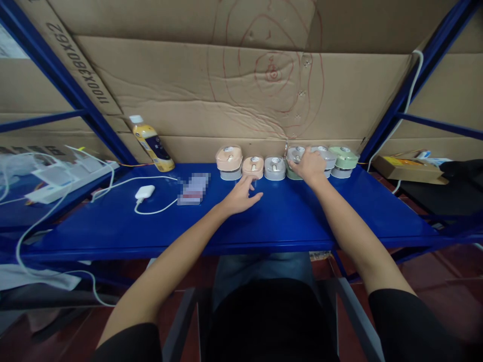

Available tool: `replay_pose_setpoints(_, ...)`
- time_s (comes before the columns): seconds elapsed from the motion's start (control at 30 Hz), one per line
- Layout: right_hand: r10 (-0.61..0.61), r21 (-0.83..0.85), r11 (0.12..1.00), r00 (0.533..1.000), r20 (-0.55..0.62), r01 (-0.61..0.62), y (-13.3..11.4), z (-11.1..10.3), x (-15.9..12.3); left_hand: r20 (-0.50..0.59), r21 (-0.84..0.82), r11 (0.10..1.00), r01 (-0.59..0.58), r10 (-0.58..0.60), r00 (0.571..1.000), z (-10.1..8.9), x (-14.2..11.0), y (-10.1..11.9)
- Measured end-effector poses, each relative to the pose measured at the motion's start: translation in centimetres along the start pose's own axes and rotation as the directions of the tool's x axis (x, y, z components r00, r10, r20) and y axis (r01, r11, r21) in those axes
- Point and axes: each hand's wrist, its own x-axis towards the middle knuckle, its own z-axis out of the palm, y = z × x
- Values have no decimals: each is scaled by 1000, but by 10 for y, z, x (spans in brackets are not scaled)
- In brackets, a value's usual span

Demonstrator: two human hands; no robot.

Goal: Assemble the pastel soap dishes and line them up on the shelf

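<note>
The left hand (240, 196), fingers loosely spread, was at the small peach box (254, 163) near twelve o'clock; the right hand (312, 165) partly covered a grey-lidded box (293, 153) toward one, its grip unclear. Steadying these seemed in hand, calling next for light, even pressure.

Left of left hand (241, 196): yellow drink bottle (153, 145) noted, nearer it a small white case (145, 191). Beyond, cardboard (162, 70) seen, marked in red. Well right of right hand (312, 165), brown box (409, 169) noted.
</note>
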Motion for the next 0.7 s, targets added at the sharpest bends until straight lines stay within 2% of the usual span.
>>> replay_pose_setpoints(0.17,-5,-34,999,1000,2,5,3,-19,-11,-4,2,1000,-11,11,1000,0,0,-2)
replay_pose_setpoints(0.23,-43,-34,999,998,-37,42,5,-20,-14,-4,10,1000,-16,16,1000,0,0,-2)
replay_pose_setpoints(0.3,-132,-15,991,986,-100,131,5,-16,-15,-4,12,1000,-21,21,1000,0,0,-2)
replay_pose_setpoints(0.4,-370,3,927,919,-137,374,-1,-5,-19,-4,6,1000,-29,29,1000,0,0,-1)
replay_pose_setpoints(0.5,-557,5,830,829,-49,558,-11,11,-28,-7,-5,999,-33,32,999,0,0,-1)
replay_pose_setpoints(0.6,-644,18,765,765,14,644,-20,26,-37,-6,-14,999,-31,31,1000,0,1,-2)
replay_pose_setpoints(0.7,-665,39,747,745,47,664,-24,33,-44,-7,-8,999,-33,33,999,1,1,-4)
